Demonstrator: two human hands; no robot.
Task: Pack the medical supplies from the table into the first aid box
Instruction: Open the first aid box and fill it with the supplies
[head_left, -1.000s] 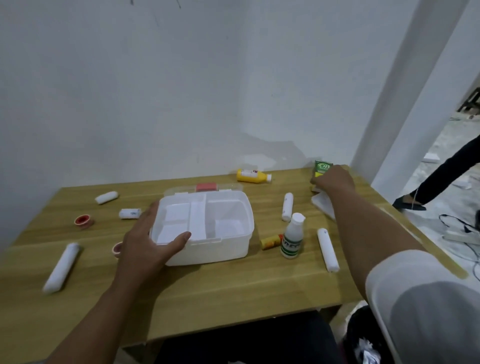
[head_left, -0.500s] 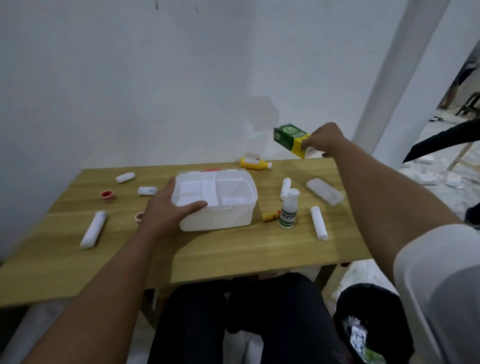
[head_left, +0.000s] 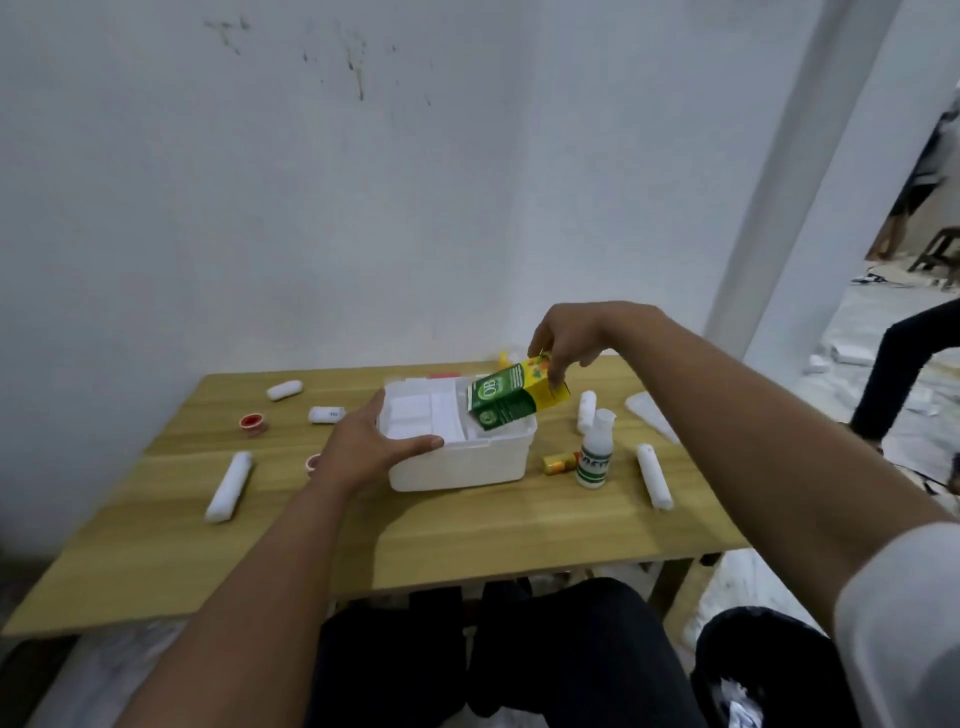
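An open white first aid box (head_left: 467, 462) stands mid-table with a divided tray inside. My left hand (head_left: 371, 444) grips its near-left rim. My right hand (head_left: 566, 340) holds a green and yellow carton (head_left: 511, 397) tilted over the box's right compartment, its lower end at the rim. Around the box lie white bandage rolls (head_left: 228, 486) (head_left: 654, 475) (head_left: 284, 389), a small white roll (head_left: 326, 414), red-capped tape rolls (head_left: 253, 422), a white bottle with green label (head_left: 595, 457), and a small yellow-orange tube (head_left: 560, 462).
The wooden table (head_left: 467, 540) stands against a white wall. A flat white packet (head_left: 649, 413) lies at the right edge and another white roll (head_left: 586, 410) behind the bottle. A dark bin (head_left: 753, 670) sits on the floor right. Another person's leg (head_left: 904, 364) is at far right.
My right hand lifted the green carton from the table's far right, carried it left and lowered it over the box. My left hand stayed on the box rim.
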